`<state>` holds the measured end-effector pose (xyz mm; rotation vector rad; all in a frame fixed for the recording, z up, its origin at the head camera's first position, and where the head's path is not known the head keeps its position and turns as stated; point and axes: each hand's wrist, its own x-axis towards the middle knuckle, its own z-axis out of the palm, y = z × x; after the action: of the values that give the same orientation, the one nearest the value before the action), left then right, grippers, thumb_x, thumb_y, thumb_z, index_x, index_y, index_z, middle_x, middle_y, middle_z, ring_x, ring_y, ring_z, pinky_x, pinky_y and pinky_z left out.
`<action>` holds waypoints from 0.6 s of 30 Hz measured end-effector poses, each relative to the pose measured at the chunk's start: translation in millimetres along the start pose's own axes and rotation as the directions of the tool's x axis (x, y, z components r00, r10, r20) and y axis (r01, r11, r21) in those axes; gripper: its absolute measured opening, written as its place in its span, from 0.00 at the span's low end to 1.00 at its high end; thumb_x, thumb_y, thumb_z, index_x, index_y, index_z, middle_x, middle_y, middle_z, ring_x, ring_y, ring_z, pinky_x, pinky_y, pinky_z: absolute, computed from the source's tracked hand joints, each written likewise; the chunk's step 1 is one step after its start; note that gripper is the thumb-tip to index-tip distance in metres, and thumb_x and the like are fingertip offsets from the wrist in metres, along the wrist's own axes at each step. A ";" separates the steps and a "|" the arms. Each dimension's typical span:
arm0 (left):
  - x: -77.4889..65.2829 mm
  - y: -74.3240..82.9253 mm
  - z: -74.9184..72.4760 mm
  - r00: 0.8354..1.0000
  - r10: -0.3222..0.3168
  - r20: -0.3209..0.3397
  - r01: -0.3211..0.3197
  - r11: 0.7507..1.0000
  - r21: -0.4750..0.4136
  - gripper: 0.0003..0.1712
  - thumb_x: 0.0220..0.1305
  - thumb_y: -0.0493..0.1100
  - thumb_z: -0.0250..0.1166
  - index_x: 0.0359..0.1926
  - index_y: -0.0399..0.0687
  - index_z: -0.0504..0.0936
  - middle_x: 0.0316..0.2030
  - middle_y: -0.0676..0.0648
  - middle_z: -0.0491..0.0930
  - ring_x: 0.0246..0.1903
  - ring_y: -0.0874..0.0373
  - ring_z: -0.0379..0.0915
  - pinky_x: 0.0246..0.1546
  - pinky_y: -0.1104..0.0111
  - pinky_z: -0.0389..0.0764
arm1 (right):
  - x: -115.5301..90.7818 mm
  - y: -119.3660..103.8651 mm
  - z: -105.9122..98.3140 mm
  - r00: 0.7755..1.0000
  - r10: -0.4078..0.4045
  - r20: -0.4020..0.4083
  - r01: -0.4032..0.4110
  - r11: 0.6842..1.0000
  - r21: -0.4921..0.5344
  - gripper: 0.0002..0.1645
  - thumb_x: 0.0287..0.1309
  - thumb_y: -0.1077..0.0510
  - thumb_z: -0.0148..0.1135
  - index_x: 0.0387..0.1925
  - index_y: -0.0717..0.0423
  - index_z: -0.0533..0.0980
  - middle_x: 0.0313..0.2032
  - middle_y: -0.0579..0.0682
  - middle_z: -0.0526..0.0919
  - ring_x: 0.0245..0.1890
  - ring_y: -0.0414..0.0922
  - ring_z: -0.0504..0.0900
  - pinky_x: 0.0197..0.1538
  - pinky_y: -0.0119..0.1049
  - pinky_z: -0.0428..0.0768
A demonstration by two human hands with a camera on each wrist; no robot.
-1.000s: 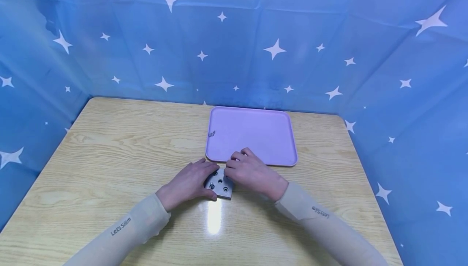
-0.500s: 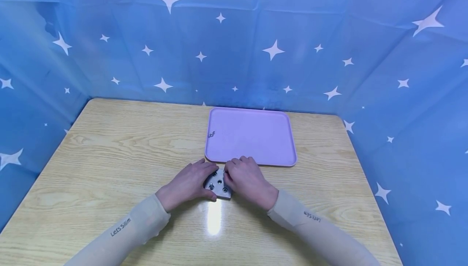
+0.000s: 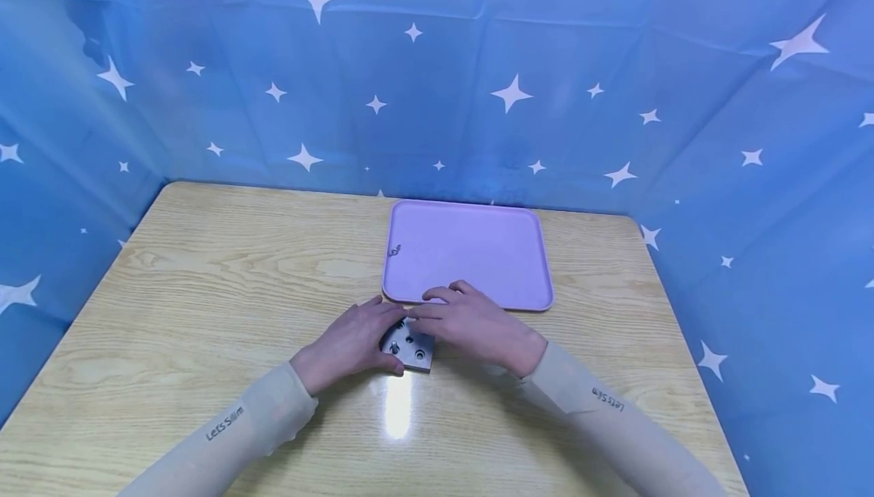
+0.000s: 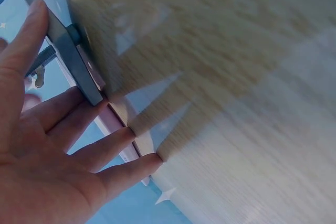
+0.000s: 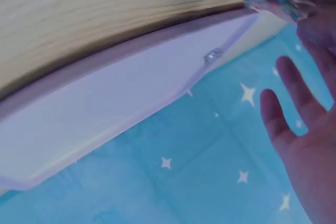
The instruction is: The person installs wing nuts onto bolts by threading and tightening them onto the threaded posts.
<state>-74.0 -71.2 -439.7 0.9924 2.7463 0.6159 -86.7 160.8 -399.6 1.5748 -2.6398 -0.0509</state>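
A square grey metal plate (image 3: 413,360) with several holes is held at its left side by my left hand (image 3: 351,341), thumb on the near edge and fingers on the far edge. The left wrist view shows the plate (image 4: 73,56) tilted in that grip and a threaded bolt (image 4: 43,60) standing out of it. At the plate's far right corner is my right hand (image 3: 471,330); its thumb and index finger pinch a small bolt (image 5: 286,6), blurred in the right wrist view. The other right fingers are spread. That corner is hidden by the hand in the head view.
Just beyond the hands lies a purple tray (image 3: 471,254) with a dark mark at its left edge. The wooden table (image 3: 205,292) runs back to a blue curtain (image 3: 437,64) with white stars.
My right hand has rolled at the plate's corner, knuckles turning in and then back out, fingers now more extended. The left hand and plate have stayed in place.
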 end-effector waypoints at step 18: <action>0.5 0.6 0.0 1.000 -0.005 0.005 0.005 1.000 0.020 0.48 0.37 0.63 0.78 0.58 0.43 0.76 0.55 0.48 0.77 0.60 0.47 0.66 0.47 0.50 0.74 | 11.0 -13.6 16.8 0.982 0.163 -0.097 -0.169 0.984 -0.053 0.04 0.62 0.53 0.62 0.34 0.49 0.80 0.34 0.44 0.81 0.37 0.46 0.75 0.42 0.43 0.70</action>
<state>-74.0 -70.4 -439.5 0.9892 2.7551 0.5863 -81.2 144.5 -416.8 1.3011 -2.6596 -0.0482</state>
